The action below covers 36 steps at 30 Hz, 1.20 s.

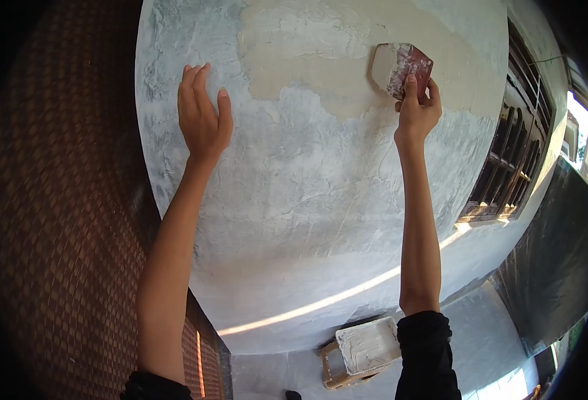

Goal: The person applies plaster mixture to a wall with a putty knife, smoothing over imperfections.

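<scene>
Standing far to the left of the scraper (422,65), a brown woven panel (60,233) runs down beside the wall (274,187). Next comes the left hand (205,123), well left of the scraper and a little lower, its fingers extended and loosely parted, the thumb apart from them, with nothing in its hold; whether its fingertips touch the wall cannot be told. A smooth beige patch (287,67) spreads across the grey-white surface from left of the scraper to beyond it. Far below the scraper and slightly left, a tray (340,350) of white paste (367,343) rests on a tan box-like support (337,381) over the grey floor (274,373). The scraper itself is against or just off the beige patch, its left part coated with pale paste, its right part dark red. Just beneath it, the right hand (418,117) is closed around its lower edge, thumb flat on the near face. Right of the scraper and lower, a dark wooden window (510,147) is set in the wall; farther right and lower still leans a dark sheet (547,247).
</scene>
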Each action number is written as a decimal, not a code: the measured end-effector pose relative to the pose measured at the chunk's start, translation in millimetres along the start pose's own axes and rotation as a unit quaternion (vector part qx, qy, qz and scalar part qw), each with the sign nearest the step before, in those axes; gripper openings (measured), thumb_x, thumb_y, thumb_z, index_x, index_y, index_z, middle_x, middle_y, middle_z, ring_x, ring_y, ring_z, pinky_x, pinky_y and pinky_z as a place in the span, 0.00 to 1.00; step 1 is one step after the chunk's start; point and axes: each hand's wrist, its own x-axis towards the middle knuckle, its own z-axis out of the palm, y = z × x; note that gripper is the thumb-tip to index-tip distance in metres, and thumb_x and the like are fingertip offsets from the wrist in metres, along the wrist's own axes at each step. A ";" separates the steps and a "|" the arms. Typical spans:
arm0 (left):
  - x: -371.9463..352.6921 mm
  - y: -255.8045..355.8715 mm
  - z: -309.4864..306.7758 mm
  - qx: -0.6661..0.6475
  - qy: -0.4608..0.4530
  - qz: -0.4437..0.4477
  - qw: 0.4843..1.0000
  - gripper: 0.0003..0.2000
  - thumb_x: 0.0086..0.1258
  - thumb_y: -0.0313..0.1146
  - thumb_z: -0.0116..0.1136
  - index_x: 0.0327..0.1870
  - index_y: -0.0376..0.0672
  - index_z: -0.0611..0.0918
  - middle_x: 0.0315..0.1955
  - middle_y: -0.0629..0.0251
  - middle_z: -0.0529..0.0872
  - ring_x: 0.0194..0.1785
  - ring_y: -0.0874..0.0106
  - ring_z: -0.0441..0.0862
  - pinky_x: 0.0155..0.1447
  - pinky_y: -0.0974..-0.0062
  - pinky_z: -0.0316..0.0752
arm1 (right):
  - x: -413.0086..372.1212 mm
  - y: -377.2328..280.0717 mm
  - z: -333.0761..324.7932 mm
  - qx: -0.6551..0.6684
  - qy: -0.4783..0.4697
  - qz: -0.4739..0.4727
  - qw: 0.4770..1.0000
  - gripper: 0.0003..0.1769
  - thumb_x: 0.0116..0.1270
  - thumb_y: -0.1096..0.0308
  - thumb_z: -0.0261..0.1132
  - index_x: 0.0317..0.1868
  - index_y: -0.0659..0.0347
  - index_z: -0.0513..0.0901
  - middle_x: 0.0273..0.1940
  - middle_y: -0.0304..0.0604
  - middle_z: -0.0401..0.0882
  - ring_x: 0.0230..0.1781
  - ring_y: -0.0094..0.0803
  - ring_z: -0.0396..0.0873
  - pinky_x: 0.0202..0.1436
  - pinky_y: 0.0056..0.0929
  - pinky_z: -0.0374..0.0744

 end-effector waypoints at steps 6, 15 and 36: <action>-0.2 -4.7 -0.3 0.001 0.001 0.014 1.000 0.22 0.75 0.34 0.51 0.67 0.36 0.70 0.65 0.48 0.72 0.74 0.49 0.66 0.73 0.52 0.65 | -25.7 27.1 36.6 -0.022 -0.117 0.004 0.993 0.19 0.71 0.64 0.69 0.56 0.67 0.80 0.33 0.41 0.85 0.20 0.17 0.72 0.21 0.21 0.69; -0.3 1.7 -2.2 0.006 -0.016 -0.001 1.000 0.24 0.75 0.36 0.52 0.69 0.38 0.69 0.67 0.48 0.69 0.75 0.50 0.64 0.75 0.51 0.62 | -23.5 -9.4 27.6 0.089 -0.082 0.049 0.991 0.18 0.71 0.65 0.69 0.56 0.66 0.79 0.30 0.39 0.84 0.19 0.18 0.72 0.19 0.21 0.68; -126.6 145.1 -138.6 -0.221 -0.296 -0.238 0.898 0.26 0.79 0.41 0.48 0.73 0.38 0.63 0.70 0.49 0.66 0.75 0.53 0.63 0.76 0.55 0.59 | -143.1 -67.7 -242.5 -0.118 -0.011 0.211 0.970 0.21 0.70 0.65 0.70 0.57 0.69 0.76 0.38 0.43 0.86 0.29 0.21 0.79 0.26 0.22 0.75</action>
